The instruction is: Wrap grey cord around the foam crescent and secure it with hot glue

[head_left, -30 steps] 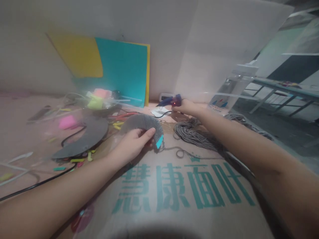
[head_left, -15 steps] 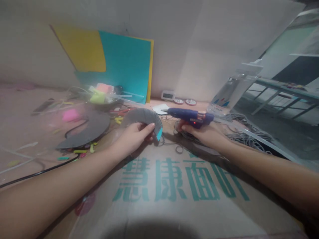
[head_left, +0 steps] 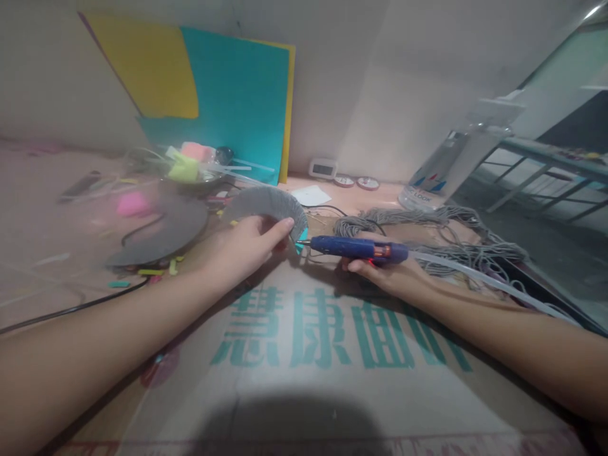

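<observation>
My left hand (head_left: pixel 256 244) pinches a curved grey piece (head_left: pixel 270 199) wound with cord, near its right end, where a small turquoise patch (head_left: pixel 301 239) shows. A blue glue gun (head_left: pixel 351 247) with a small red light is gripped by my right hand (head_left: pixel 375 263). Its metal tip points left and is at the turquoise patch; whether it touches is too small to tell. A clear glue stick (head_left: pixel 475 275) runs out of the gun's rear. Grey cord (head_left: pixel 456 221) lies in loops behind and beside my right hand.
A grey crescent piece (head_left: pixel 175 231), pink lump (head_left: pixel 133 204) and colourful scraps lie left. Behind stand turquoise (head_left: pixel 237 95) and yellow sheets (head_left: pixel 142 63), a small digital display (head_left: pixel 323 168) and a clear bottle (head_left: pixel 441 164). A black cable (head_left: pixel 71 310) crosses the left side.
The glue gun has come down and its tip has moved left to the turquoise patch. My left hand still holds the grey piece. The view has shifted slightly.
</observation>
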